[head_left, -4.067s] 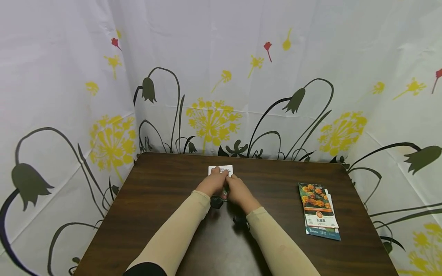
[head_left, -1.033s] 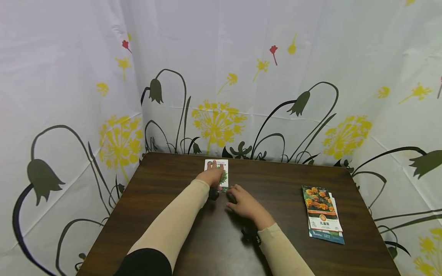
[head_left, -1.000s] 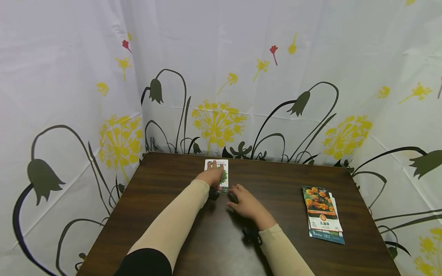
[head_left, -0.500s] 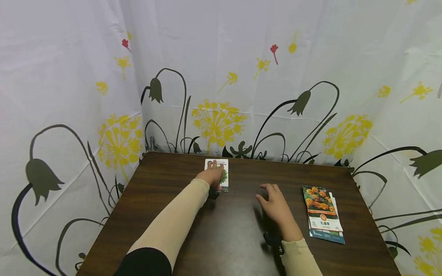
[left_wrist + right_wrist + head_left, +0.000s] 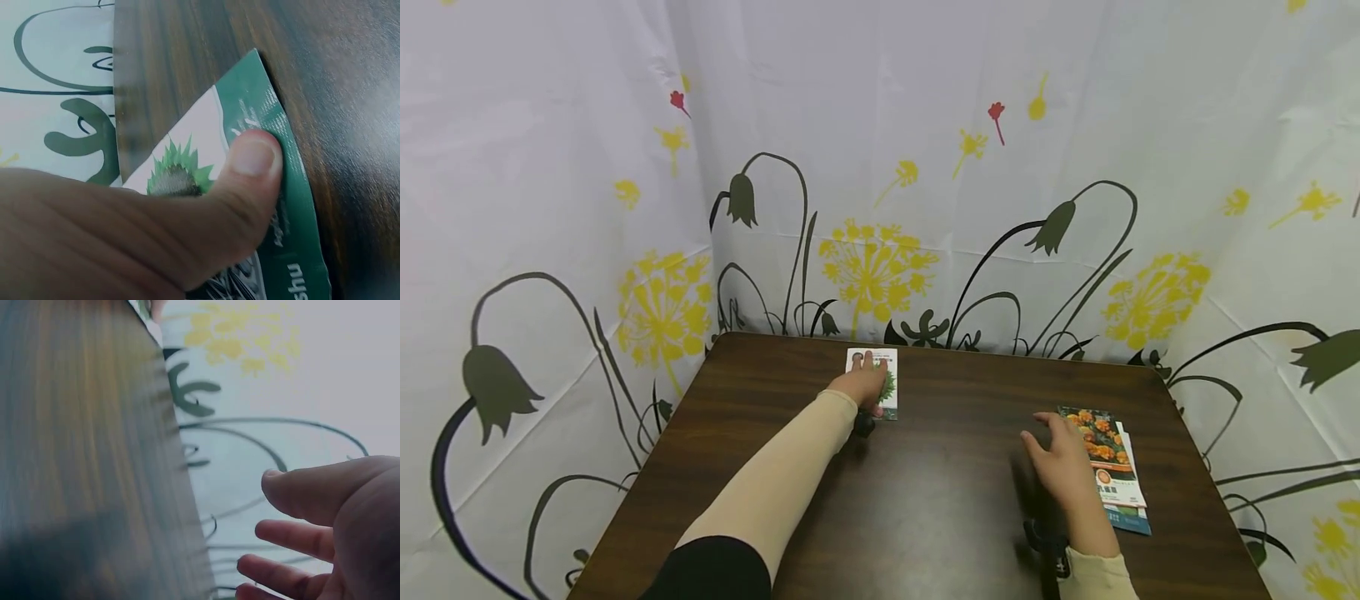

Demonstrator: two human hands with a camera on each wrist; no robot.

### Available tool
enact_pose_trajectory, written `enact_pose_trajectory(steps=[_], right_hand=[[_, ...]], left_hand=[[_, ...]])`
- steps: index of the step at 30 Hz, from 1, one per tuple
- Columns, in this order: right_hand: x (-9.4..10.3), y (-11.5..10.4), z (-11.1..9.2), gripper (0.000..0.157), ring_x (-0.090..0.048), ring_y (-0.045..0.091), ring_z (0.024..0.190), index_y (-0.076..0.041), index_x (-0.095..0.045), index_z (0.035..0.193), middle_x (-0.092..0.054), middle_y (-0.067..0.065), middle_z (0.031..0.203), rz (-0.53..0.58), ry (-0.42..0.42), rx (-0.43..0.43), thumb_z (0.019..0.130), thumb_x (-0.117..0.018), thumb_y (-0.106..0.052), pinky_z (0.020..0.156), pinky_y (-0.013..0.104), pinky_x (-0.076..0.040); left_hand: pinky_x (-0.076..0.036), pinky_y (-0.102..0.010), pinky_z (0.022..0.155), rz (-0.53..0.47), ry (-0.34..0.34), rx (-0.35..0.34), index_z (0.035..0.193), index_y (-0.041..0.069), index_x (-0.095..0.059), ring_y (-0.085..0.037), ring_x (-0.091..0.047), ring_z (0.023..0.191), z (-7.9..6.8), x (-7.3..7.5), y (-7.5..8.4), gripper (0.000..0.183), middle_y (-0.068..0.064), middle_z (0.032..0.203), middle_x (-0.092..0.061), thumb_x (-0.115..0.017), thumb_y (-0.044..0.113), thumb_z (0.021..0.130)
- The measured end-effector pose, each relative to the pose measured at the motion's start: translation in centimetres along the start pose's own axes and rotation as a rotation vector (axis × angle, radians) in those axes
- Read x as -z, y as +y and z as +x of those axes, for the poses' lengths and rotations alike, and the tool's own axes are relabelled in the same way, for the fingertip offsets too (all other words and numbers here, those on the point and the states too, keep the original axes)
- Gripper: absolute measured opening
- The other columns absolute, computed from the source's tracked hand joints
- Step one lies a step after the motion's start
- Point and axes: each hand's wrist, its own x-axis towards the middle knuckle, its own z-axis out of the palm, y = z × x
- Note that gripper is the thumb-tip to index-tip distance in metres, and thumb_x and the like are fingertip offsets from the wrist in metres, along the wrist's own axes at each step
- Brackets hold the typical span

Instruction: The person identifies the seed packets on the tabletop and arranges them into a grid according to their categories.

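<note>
In the head view a white-and-green seed packet (image 5: pixel 891 387) lies flat near the table's back edge. My left hand (image 5: pixel 861 387) rests on it with extended fingers. The left wrist view shows the thumb (image 5: pixel 255 159) flat against the packet's green band (image 5: pixel 295 212); the other fingers are hidden there. My right hand (image 5: pixel 1063 462) hovers at the left side of a small stack of seed packets, partly covering it. An orange-flower packet (image 5: pixel 1103 442) tops this stack. In the right wrist view the right hand (image 5: pixel 350 525) has spread fingers and holds nothing.
Beneath the orange-flower packet, a white packet edge (image 5: pixel 1133 467) and a blue packet (image 5: pixel 1129 521) stick out. The dark wooden table (image 5: pixel 925 517) backs onto a white curtain (image 5: pixel 880 100) with a flower print.
My right hand has left the white-and-green packet and moved right to the stack. Earlier both hands were on that packet; the left hand has stayed there.
</note>
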Motion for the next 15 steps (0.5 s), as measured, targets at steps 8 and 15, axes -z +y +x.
enact_pose_trajectory(steps=[8,15], right_hand=[[1.8,3.5,-2.1,0.058,-0.047,0.056,0.133,0.006,-0.051,0.154,-0.046,0.038,0.146,-0.034,0.086,-0.065,0.108,-0.069,-0.026,0.105,0.073,-0.044],[2.9,5.0,-3.9,0.062,-0.034,0.063,0.139,0.007,-0.052,0.152,-0.042,0.043,0.147,0.000,0.213,-0.160,0.103,-0.075,-0.022,0.108,0.075,-0.035]], left_hand=[[-0.029,-0.062,0.132,-0.045,0.000,-0.012,0.173,0.004,-0.024,-0.053,-0.010,0.168,-0.1,-0.3,-0.3,0.110,-0.034,0.179,-0.010,-0.091,0.032,0.091],[-0.031,-0.060,0.132,-0.065,-0.014,-0.006,0.175,0.006,-0.020,-0.051,-0.006,0.169,-0.2,-0.3,-0.5,0.110,-0.031,0.181,-0.004,-0.089,0.032,0.093]])
